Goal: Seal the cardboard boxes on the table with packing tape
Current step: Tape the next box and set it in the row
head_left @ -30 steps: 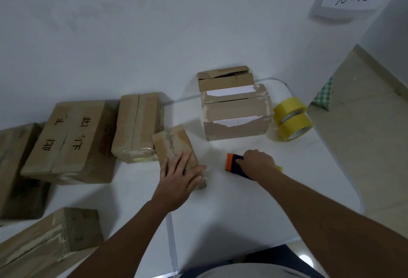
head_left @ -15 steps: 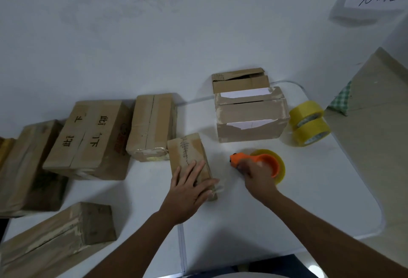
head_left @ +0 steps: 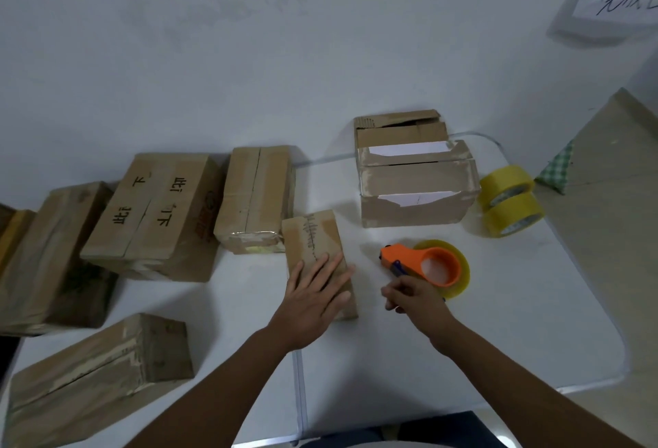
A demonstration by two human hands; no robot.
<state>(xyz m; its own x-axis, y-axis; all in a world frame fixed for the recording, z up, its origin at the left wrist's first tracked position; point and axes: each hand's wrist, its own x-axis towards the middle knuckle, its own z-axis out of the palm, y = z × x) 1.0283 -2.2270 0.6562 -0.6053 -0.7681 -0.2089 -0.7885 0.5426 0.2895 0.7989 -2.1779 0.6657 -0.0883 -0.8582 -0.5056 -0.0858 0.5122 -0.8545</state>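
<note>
A small closed cardboard box (head_left: 313,234) lies near the middle of the white table (head_left: 516,312). My left hand (head_left: 313,300) presses flat on its near half, fingers straight and spread. Just to its right an orange tape dispenser (head_left: 427,262) carrying a yellowish roll lies flat on the table. My right hand (head_left: 413,300) is at the dispenser's near end, with its fingers curled round the blue part there.
A larger box with open flaps (head_left: 416,195) stands behind the dispenser, with two yellow tape rolls (head_left: 509,198) stacked to its right. Several closed boxes fill the left side, including a lettered one (head_left: 156,212) and one at the front left (head_left: 92,376). The table's rounded edge is at the right.
My right hand has slid back toward me off the dispenser, so its orange ring and roll show. The left hand has stayed flat on the small box. The camera has turned.
</note>
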